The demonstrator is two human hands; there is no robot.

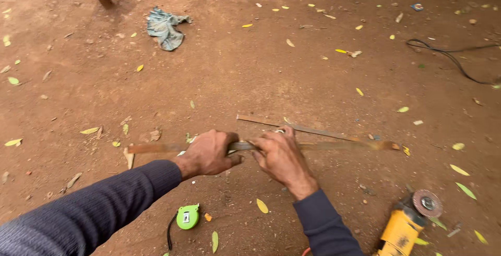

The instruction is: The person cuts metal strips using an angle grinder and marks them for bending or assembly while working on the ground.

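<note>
Gripping a long rusty metal strip (323, 145) held level just above the dirt ground (235, 73), the left hand (209, 154) is wrapped closed around it, the right hand (282, 157) pinches it beside, no cut visible, angle grinder (407, 224) lying untouched nearby.

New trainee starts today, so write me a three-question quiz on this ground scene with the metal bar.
1. True or false: both hands grip the rusty metal bar near its middle.
2. Which thing lies nearest the left hand? A) green tape measure B) yellow angle grinder C) crumpled cloth
3. Fill in: a second, thinner metal strip lies on the dirt just ____ the held bar, as seen from the head camera.

Key
1. True; the right hand sits beside the left.
2. A
3. beyond
</note>
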